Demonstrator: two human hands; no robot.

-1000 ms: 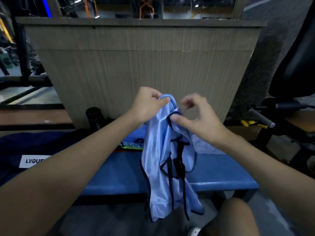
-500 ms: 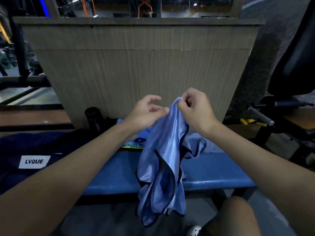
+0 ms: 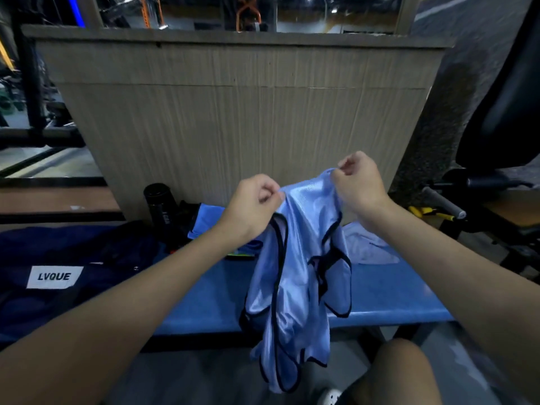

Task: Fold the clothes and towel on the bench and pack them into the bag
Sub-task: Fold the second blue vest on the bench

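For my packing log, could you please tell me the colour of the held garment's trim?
Black, edging the light blue vest; head view shows it best.

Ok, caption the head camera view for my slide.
The left hand and right hand pinch the top edge of a light blue vest over the blue bench, dark bag alongside.

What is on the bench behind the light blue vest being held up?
Right of the vest, a pale cloth lies on the blue bench; left of it, another blue garment. What lies directly behind the vest is covered.
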